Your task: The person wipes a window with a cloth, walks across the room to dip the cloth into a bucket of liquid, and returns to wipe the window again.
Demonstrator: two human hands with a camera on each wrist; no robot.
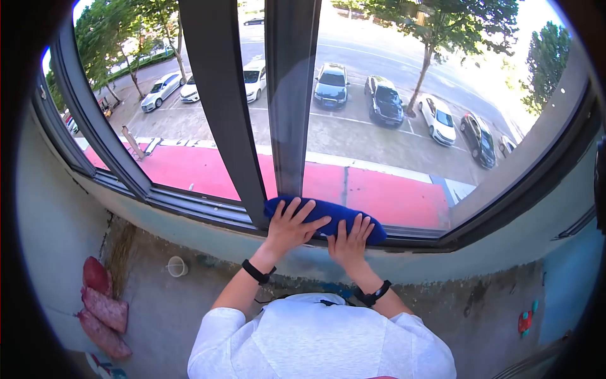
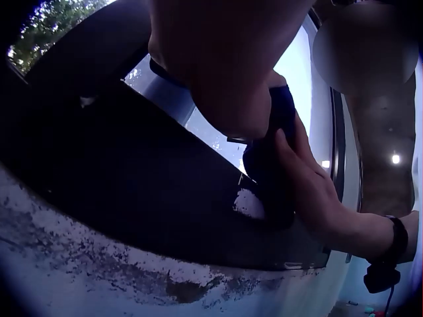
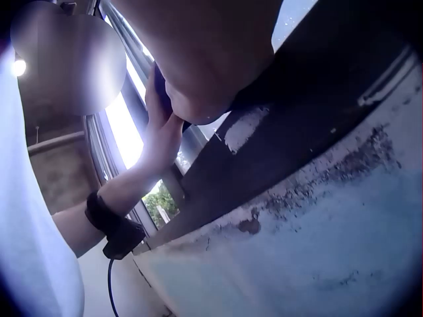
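Observation:
A blue cloth [image 1: 338,213] lies bunched lengthwise along the bottom of the window, at the foot of the upright frame bar. My left hand [image 1: 291,227] rests on its left half with the fingers spread. Beside it my right hand [image 1: 349,245] presses on the cloth's right half, fingers extended. In the left wrist view the right hand [image 2: 314,188] lies flat against the dark cloth [image 2: 271,162], and my left hand fills the top. The right wrist view shows the left hand [image 3: 162,129] against the cloth; the underside of that cloth is hidden.
Dark window frame [image 1: 224,114] bars rise in front of me, with parked cars outside. Below the sill, a white cup [image 1: 177,266] stands on the floor, several reddish bags [image 1: 104,309] lie at the left, and a small red and green object [image 1: 525,321] is at the right.

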